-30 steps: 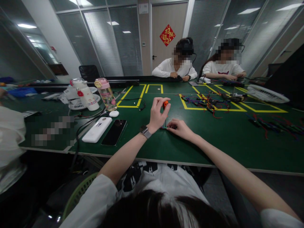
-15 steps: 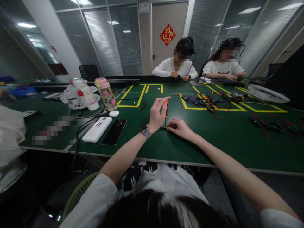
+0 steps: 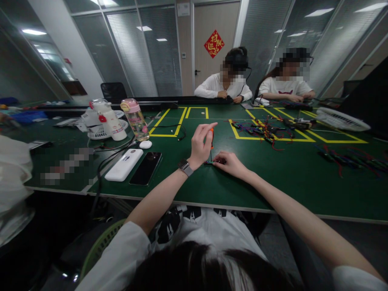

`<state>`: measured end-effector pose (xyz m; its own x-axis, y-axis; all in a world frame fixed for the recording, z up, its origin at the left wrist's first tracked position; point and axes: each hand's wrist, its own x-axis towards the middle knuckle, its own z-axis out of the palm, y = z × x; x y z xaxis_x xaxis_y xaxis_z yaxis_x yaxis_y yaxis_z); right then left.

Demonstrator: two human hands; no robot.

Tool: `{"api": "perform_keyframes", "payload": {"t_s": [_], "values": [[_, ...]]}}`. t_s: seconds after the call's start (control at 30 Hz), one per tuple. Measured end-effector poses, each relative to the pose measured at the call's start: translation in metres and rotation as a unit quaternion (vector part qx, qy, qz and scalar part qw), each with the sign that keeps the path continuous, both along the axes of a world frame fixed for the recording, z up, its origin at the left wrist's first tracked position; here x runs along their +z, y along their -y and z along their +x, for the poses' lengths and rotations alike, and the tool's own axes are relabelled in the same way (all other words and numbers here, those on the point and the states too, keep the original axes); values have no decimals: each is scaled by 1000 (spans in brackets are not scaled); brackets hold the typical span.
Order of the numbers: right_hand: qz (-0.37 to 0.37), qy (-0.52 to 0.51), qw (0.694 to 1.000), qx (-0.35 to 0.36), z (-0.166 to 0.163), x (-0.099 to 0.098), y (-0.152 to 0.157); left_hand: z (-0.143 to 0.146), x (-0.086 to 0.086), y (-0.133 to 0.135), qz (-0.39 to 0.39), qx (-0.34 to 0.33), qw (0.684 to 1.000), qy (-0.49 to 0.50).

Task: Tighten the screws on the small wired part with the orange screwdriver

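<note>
My left hand (image 3: 200, 144) is closed around the orange handle of a screwdriver (image 3: 212, 139), whose thin shaft points straight down. The screwdriver's tip meets a small circuit board (image 3: 209, 162) lying on the green table (image 3: 188, 188). My right hand (image 3: 228, 165) rests on the table with thumb and fingers pinching the right side of that board. Part of the board is hidden under my right fingers, and any screw at the tip is too small to make out.
Left of my hands lie a black phone (image 3: 146, 169), a white power bank (image 3: 124, 165) and an earbud case (image 3: 146, 144). Two bottles stand behind them. Wired circuit boards (image 3: 266, 130) lie to the right, near a white basket (image 3: 342, 119). Two people sit opposite.
Both hands stay in place on the screwdriver and the board. The orange handle and left fingers have shifted very slightly.
</note>
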<state>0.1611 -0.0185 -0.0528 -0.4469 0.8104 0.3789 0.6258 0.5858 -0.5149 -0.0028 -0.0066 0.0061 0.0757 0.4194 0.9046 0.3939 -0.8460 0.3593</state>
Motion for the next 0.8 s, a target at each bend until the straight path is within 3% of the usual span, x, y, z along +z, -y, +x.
{"api": "perform_keyframes", "payload": {"t_s": [0.1, 0.33, 0.57, 0.8], "values": [[-4, -3, 1000, 5, 1, -2, -1, 0, 0, -1, 1, -9, 1000, -2], [-4, -4, 1000, -2, 0, -1, -1, 1, -1, 0, 17, 39, 999, 12], [-7, -3, 1000, 2, 1, -2, -1, 0, -2, -2, -6, -2, 1000, -12], [-11, -5, 1000, -1, 0, -1, 0, 1, -2, -1, 0, 21, 1000, -11]]}}
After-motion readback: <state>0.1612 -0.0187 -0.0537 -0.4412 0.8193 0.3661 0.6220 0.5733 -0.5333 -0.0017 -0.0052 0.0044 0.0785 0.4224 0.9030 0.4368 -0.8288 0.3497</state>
